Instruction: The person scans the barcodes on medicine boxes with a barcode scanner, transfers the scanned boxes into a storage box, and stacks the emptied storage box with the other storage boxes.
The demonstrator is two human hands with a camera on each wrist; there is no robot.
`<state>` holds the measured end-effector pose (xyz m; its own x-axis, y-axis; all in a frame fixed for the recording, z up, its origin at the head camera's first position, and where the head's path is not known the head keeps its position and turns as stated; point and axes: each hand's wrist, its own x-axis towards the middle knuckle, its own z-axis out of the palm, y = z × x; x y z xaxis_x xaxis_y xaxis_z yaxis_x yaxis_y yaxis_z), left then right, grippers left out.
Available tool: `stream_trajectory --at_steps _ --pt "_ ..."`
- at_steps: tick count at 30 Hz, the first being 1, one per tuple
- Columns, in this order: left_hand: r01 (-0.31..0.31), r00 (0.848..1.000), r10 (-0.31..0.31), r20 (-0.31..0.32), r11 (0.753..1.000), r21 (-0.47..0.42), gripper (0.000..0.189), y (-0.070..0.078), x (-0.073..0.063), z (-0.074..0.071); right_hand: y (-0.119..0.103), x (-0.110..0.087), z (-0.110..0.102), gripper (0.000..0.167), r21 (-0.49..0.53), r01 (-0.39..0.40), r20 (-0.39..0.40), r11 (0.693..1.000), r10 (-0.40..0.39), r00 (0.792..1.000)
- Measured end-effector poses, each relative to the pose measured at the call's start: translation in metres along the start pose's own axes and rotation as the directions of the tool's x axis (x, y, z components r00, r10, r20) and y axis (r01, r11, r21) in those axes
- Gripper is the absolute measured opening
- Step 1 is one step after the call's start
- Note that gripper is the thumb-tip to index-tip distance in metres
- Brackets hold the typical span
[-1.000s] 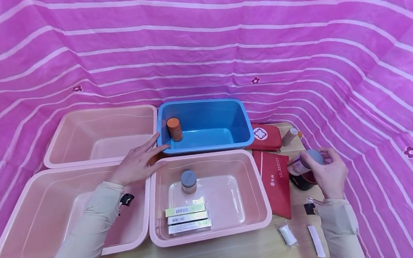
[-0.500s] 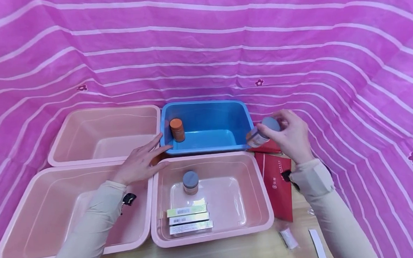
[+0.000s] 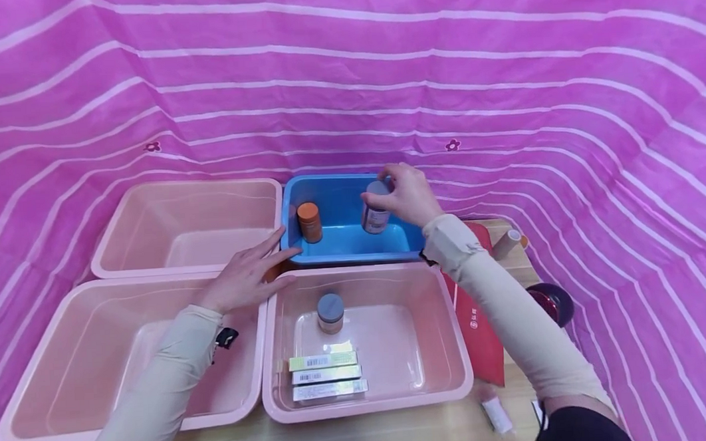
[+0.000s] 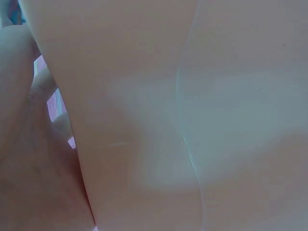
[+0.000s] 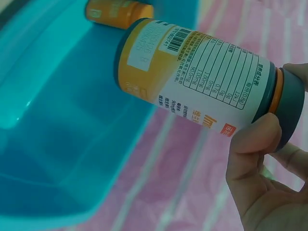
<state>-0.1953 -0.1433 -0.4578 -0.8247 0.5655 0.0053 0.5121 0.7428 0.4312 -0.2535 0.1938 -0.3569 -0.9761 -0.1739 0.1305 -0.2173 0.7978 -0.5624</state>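
Note:
My right hand (image 3: 410, 194) pinches a pill bottle (image 3: 375, 219) by its grey lid, above the floor of the blue bin (image 3: 355, 258). In the right wrist view the bottle (image 5: 192, 77) shows a printed label with a table and a barcode; thumb and fingers are at the lid. An orange-lidded bottle (image 3: 310, 224) stands in the same bin, to the left. My left hand (image 3: 245, 276) lies with extended fingers over the place where the bins meet, fingertips at the blue bin's left rim. In the left wrist view the hand (image 4: 24, 134) is beside a pink bin wall (image 4: 144, 120).
The front right pink bin (image 3: 398, 404) holds a grey-lidded jar (image 3: 330, 313) and several slim boxes (image 3: 328, 375). Two more pink bins stand on the left. Right of the bins lie a red pouch (image 3: 479, 334), a small wrapped white packet (image 3: 498, 415) and a dark round container (image 3: 552, 303).
My right hand has carried the pill bottle leftward from the table's right side, across the red pouches, into the blue bin. The left hand has kept its place at the rims.

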Motion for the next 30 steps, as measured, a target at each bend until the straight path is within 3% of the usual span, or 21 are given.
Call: stream_trajectory --at_steps 5,11,19,24,30 --pt "0.012 1.0 -0.012 0.011 1.0 -0.005 0.063 0.001 -0.002 0.004 0.004 0.028 0.031 0.045 -0.058 -0.002 0.098 0.998 0.007 0.995" --pt "0.013 1.0 -0.013 0.01 1.0 -0.012 0.063 0.003 -0.002 0.004 0.006 0.055 0.056 0.037 -0.174 0.067 0.225 0.983 -0.027 0.974" --pt "0.0 1.0 0.0 0.005 1.0 -0.012 0.062 0.006 -0.002 0.002 -0.004 0.08 0.088 0.027 -0.391 0.149 0.367 0.908 0.005 0.93" --pt "-0.021 1.0 0.021 -0.008 1.0 0.002 0.061 0.007 -0.001 0.004 -0.011 0.087 0.106 0.023 -0.46 0.18 0.404 0.87 0.024 0.915" --pt "-0.061 0.998 0.061 -0.03 0.998 0.008 0.059 0.011 0.0 0.006 -0.006 0.085 0.125 0.029 -0.424 0.14 0.421 0.895 0.058 0.905"
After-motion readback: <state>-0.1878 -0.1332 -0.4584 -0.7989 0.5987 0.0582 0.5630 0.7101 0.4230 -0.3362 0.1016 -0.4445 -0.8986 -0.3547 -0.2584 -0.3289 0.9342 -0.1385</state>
